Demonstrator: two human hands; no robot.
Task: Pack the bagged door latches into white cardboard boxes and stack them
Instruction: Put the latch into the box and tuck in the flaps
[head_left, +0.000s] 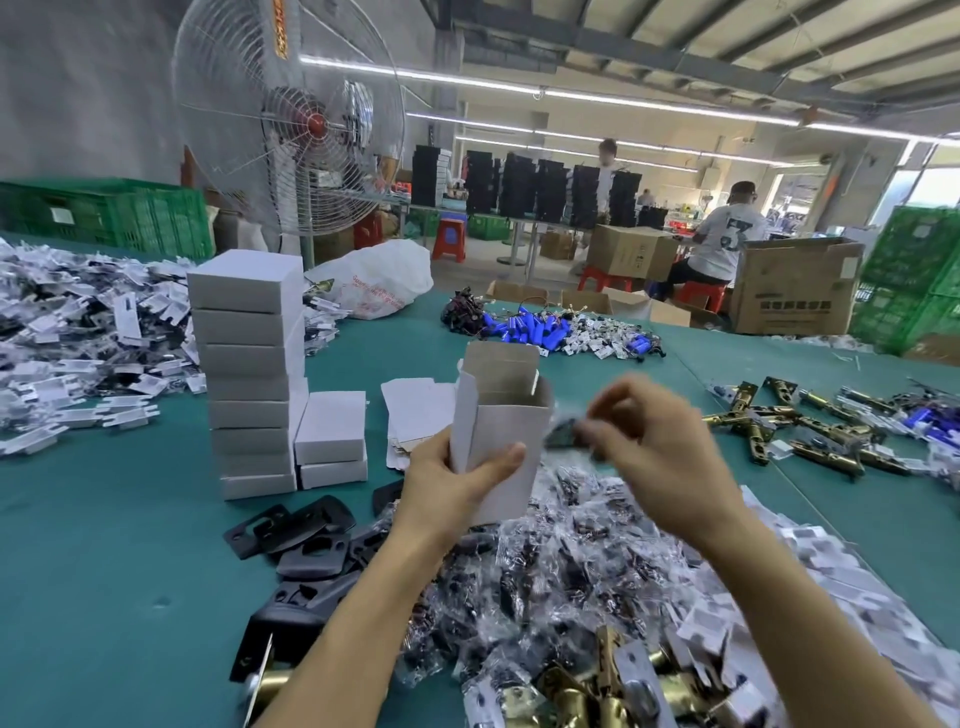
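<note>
My left hand (457, 483) grips an open white cardboard box (498, 431), held upright with its top flap raised. My right hand (660, 441), blurred by motion, pinches a small bagged dark part (563, 434) just right of the box's open top. Below both hands lies a heap of bagged parts (561, 571) in clear plastic. A tall stack of closed white boxes (252, 374) stands to the left, with a short stack of two boxes (332, 439) beside it. Flat unfolded boxes (415, 410) lie behind the held box.
Black metal plates (301, 530) lie on the green table (104, 571) at the left. Brass latches (810, 431) are spread at the right, more brass parts (597, 691) at the bottom. Blue cylinders (535, 325), white paper piles (67, 332), a big fan (296, 124) and people stand beyond.
</note>
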